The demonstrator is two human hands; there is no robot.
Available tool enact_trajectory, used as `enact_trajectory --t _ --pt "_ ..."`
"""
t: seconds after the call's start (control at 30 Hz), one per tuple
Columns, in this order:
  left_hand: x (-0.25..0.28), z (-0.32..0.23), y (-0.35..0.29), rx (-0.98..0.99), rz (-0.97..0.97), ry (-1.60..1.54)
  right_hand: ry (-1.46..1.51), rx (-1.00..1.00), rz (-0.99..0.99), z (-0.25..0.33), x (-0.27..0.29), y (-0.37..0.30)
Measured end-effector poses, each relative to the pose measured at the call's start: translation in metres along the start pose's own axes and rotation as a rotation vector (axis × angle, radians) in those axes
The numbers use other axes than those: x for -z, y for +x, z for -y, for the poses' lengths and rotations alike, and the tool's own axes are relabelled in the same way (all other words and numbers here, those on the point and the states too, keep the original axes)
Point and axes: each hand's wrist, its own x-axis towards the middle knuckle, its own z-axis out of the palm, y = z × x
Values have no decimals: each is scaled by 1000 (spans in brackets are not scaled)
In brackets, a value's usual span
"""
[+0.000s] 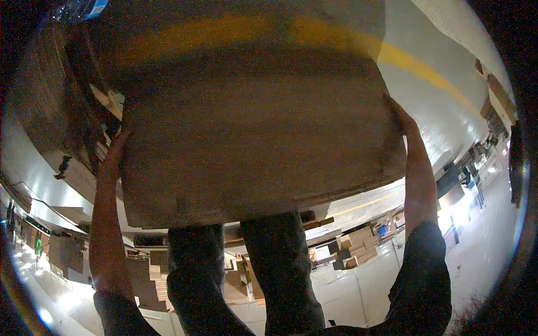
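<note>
A wide, flat brown board (258, 134), cardboard-like in look, fills the middle of the view in front of my legs. It is dim and grainy, so I cannot tell whether it is one thick piece or a box. My left hand (122, 140) grips its left edge, with the fingers mostly hidden. On the opposite edge, my right hand (399, 115) has its fingers along the side. Both forearms reach up from the lower corners, spread around the board. Its near edge looks layered and slants slightly up toward the right.
A yellow line (420, 70) curves across the pale floor (426, 112) at the upper right. Dark brown material (50, 84) stands at the left. Behind my legs (196, 269) lie wooden pieces and boxes (358, 246). Something blue and shiny (96, 8) shows at the upper left.
</note>
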Motion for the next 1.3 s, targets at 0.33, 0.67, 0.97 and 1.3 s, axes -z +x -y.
enact_trajectory --t 0.33,0.67,0.97,1.3 --pt "-87 -156 -60 387 -585 -95 -190 421 -15 -28 -346 -189" --pt "14 -63 -29 -399 -90 272 11 369 -24 -44 -337 -161" --pt "10 -92 -59 -74 101 135 -375 203 -134 -26 -392 -174" --pt "26 -74 -113 -15 -387 147 -192 283 -322 -12 -351 -262"
